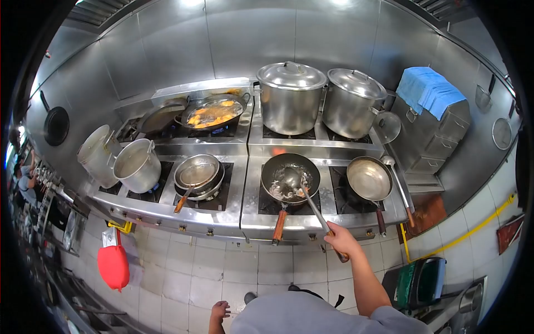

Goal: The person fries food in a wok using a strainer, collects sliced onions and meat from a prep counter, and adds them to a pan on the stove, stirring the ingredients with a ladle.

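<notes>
Right hand [341, 240] grips ladle [317, 213] just beyond stove edge [303, 236] — left hand [221, 309], loosely curled, over open floor [208, 270].

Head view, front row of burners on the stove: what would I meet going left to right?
Tall pot → wide pot → strainer → dark pan → silver pan → ladle with a wooden handle end.
</notes>
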Demonstrator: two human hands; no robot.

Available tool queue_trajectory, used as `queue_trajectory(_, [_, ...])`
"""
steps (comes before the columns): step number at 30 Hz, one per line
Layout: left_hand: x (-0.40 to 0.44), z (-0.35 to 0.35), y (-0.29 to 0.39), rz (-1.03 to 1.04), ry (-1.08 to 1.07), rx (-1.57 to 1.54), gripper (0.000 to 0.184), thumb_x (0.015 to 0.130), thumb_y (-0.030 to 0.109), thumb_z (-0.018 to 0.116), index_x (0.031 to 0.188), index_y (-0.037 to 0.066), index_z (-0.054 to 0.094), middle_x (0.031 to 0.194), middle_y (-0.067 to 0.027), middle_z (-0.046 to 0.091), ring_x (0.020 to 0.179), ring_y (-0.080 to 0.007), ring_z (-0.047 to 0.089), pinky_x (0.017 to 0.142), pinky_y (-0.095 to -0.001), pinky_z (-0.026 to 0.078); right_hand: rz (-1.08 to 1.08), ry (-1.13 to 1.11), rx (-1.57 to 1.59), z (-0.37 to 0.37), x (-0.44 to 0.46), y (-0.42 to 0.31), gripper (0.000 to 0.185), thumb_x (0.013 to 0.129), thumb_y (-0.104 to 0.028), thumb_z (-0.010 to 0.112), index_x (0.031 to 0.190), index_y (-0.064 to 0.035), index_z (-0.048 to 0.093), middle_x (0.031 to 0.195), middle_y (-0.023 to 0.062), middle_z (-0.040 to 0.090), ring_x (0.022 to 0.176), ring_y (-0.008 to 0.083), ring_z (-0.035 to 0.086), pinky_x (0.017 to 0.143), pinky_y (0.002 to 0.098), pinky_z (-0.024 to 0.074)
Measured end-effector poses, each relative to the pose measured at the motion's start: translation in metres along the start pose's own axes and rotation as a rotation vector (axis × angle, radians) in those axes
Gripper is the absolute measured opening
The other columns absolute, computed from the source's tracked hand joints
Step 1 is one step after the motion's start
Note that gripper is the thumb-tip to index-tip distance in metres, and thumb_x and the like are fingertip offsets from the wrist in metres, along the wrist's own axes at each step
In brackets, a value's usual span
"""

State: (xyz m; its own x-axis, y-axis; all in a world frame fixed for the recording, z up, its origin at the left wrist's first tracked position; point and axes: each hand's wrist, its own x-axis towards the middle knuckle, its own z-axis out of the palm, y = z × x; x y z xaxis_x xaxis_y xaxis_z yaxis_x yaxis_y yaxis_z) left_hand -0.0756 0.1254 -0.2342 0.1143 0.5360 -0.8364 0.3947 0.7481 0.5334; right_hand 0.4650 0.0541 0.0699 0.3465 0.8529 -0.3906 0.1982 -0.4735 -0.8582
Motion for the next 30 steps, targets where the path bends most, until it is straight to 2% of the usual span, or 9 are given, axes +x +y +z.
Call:
queue_trajectory(3, [-0.007,0.005,-0.011,0.021,-0.003,0.077,0.036,0.086,0.028,0.059,0.115,0.007,0.054,0.095,-0.0105,0.064,0.066,-0.0231,0.062,0.053,-0.0361,0.052,-0.197,0.29,-0.256,0.014,0.013,0.018,0.056,0.081,-0.006,0.06,0.134,-0.005,0.043,0.071,0.0021,0.053,0.05,0.0084,0.049,0.046,0.0246,0.0409])
queue_trajectory(9, [0.02,-0.003,-0.055,0.083,-0.072,0.246,0.03,0.084,0.03,0.063,0.102,0.005,0.065,0.076,-0.0058,0.067,0.055,-0.0134,0.053,0.045,-0.0303,0.042,-0.017,-0.092,0.248,-0.001,-0.026,-0.014,0.058,0.081,-0.007,0.061,0.136,-0.0057,0.041,0.072,0.0018,0.053,0.05,0.0082,0.049,0.046,0.0248,0.0412])
queue_trajectory(12, [0.022,-0.006,-0.056,0.097,-0.111,0.391,0.032,0.084,0.029,0.062,0.105,0.005,0.062,0.082,-0.0069,0.066,0.06,-0.0163,0.057,0.048,-0.0314,0.046,0.003,0.05,-0.063,0.004,0.005,0.0,0.059,0.081,-0.01,0.061,0.136,-0.0065,0.041,0.081,0.0092,0.06,0.061,0.0184,0.059,0.057,0.0306,0.0479])
queue_trajectory(14, [0.013,-0.006,-0.041,0.015,-0.099,0.309,0.033,0.085,0.029,0.06,0.109,0.005,0.059,0.089,-0.0083,0.065,0.066,-0.0206,0.06,0.053,-0.0343,0.05,-0.255,0.412,-0.532,0.013,0.033,0.017,0.06,0.081,-0.014,0.059,0.137,-0.0073,0.039,0.085,0.0143,0.063,0.073,0.0311,0.063,0.066,0.0394,0.0496])
queue_trajectory(17, [-0.004,-0.002,-0.01,-0.023,0.008,0.191,0.034,0.086,0.028,0.058,0.111,0.006,0.056,0.095,-0.0096,0.063,0.071,-0.0245,0.062,0.057,-0.0379,0.053,-0.11,0.462,-0.644,0.012,0.034,0.002,0.061,0.081,-0.018,0.059,0.138,-0.0082,0.038,0.091,0.0184,0.064,0.09,0.0399,0.06,0.079,0.045,0.0468])
queue_trajectory(19, [0.001,-0.002,-0.003,-0.011,0.011,0.098,0.033,0.087,0.028,0.058,0.112,0.006,0.055,0.094,-0.0096,0.063,0.07,-0.024,0.062,0.058,-0.0385,0.053,-0.193,0.477,-0.734,0.006,0.032,0.011,0.065,0.08,-0.015,0.061,0.139,-0.0053,0.036,0.084,0.0163,0.064,0.075,0.0328,0.064,0.067,0.0406,0.05])
queue_trajectory(21, [0.006,-0.001,-0.001,0.019,-0.02,0.015,0.034,0.087,0.029,0.058,0.113,0.007,0.055,0.096,-0.01,0.063,0.071,-0.0237,0.062,0.059,-0.0392,0.053,0.034,0.122,-0.01,0.002,0.017,-0.001,0.068,0.082,-0.011,0.061,0.142,-0.0061,0.03,0.082,0.0119,0.061,0.061,0.021,0.06,0.057,0.0324,0.0483])
queue_trajectory(25, [-0.004,0.011,-0.004,-0.002,-0.019,0.054,0.035,0.087,0.029,0.058,0.114,0.007,0.054,0.098,-0.0094,0.063,0.072,-0.0232,0.062,0.059,-0.0392,0.054,0.051,0.073,0.527,-0.002,0.02,-0.003,0.07,0.082,-0.004,0.059,0.143,-0.0017,0.025,0.071,0.0038,0.053,0.05,0.0116,0.05,0.047,0.0277,0.0424])
queue_trajectory(30, [0.021,0.007,-0.051,0.121,-0.099,0.324,0.034,0.085,0.029,0.059,0.11,0.006,0.06,0.092,-0.0085,0.066,0.071,-0.0217,0.061,0.058,-0.0377,0.051,-0.016,0.202,0.227,0.033,0.062,0.004,0.07,0.083,-0.003,0.059,0.143,-0.0009,0.024,0.074,0.004,0.054,0.051,0.012,0.051,0.047,0.0275,0.0428])
